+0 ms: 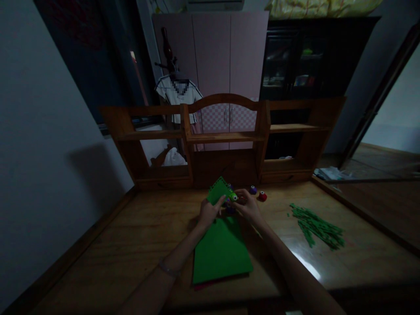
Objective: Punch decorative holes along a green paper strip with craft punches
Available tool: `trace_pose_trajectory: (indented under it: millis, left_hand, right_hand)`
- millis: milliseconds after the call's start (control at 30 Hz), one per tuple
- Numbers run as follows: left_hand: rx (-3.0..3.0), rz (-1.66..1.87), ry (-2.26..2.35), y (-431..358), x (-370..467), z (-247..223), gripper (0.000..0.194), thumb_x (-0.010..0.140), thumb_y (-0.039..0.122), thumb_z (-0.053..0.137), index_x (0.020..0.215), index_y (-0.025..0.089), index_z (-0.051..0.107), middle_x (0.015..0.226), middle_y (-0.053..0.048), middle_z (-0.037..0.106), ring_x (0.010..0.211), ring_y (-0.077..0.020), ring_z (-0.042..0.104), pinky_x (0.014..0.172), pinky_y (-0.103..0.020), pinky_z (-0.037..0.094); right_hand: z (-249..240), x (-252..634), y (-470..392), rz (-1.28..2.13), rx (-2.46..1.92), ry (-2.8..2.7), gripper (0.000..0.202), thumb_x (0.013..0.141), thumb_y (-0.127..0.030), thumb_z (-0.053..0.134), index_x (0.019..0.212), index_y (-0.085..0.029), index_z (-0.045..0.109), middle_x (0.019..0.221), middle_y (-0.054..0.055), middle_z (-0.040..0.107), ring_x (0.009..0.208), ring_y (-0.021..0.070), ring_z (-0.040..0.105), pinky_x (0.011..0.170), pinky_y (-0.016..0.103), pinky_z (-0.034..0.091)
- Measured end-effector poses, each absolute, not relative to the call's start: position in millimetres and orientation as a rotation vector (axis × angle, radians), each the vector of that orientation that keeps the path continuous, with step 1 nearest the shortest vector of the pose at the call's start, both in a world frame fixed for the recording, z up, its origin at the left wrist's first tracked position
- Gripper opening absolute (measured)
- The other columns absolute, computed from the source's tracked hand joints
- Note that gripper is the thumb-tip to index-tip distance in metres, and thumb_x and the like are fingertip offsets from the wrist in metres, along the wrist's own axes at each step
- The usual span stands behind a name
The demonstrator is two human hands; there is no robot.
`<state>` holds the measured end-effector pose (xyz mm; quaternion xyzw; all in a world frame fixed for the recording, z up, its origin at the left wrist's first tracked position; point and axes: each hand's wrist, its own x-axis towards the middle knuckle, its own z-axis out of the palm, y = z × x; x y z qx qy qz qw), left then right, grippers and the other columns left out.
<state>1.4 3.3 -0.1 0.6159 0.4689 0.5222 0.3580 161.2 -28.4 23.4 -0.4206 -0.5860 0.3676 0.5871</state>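
We pinch a green sheet [217, 192] in our left hand [209, 213], beyond more green paper [221, 253] on the desk [144, 236]; our right hand [250, 207] grips a small green punch [233, 197] at its edge.

1. Green sheet [217, 191]: held up off the table, tilted, one corner toward twelve o'clock, small holes edging that tip.
2. Lime-green punch [232, 197]: small, with an eye-like white spot, at the sheet's four o'clock.

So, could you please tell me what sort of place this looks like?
Probably a bedroom or study in a home: there's a wooden desk, a pale pink wardrobe and a hanging white shirt.
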Motion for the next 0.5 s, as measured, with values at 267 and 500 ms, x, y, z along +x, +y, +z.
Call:
trace_pose_trajectory:
  millis: [267,500]
  left_hand:
    - [1.632,1.292,1.217,2.7,0.5,0.3,0.036,0.071,0.05,0.061,0.059,0.017,0.065,0.044,-0.001,0.055,0.041,-0.0126,0.051,0.051,-0.022,0.038]
    - [1.652,1.291,1.224,3.4,0.9,-1.6,0.036,0.073,0.051,0.059,0.06,0.017,0.065,0.045,-0.001,0.055,0.044,-0.0134,0.053,0.053,-0.023,0.039]
  right_hand:
    - [19.0,161.5,-26.6,0.928,-1.02,-1.351,0.042,0.06,-0.039,0.074,0.093,-0.018,0.058,0.086,0.005,0.064,0.074,0.0191,0.063,0.064,0.03,0.051]
    - [21.8,163.8,-27.8,0.985,-1.076,-1.317,0.041,0.06,-0.037,0.075,0.094,-0.018,0.062,0.081,0.005,0.066,0.078,0.0211,0.065,0.068,0.032,0.052]
